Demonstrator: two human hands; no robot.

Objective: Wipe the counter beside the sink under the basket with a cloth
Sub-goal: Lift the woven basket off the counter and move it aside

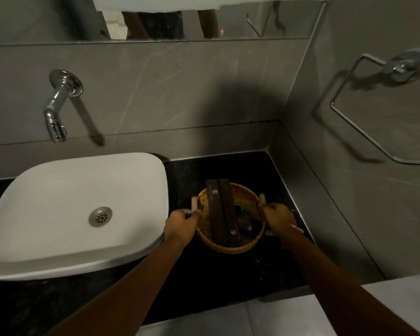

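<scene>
From the head camera, both hands gripped a round woven basket (230,244) that sat over the black counter (228,275), just to the right of the white sink (58,202). The left hand (180,226) was curled closed around the pale handle on the basket's left rim, fingers wrapped tight with no gap showing. The right hand (278,219) was likewise clenched on the matching handle at the right rim. Whether the basket rested on the counter or was raised a little above it could not be told. Inside it lay two long dark boxes (223,214), side by side, with smaller dark packets (246,225) to their right. A chrome tap (57,110) projected from the wall above the sink, and a chrome towel ring (374,98) hung on the right-hand wall.
</scene>
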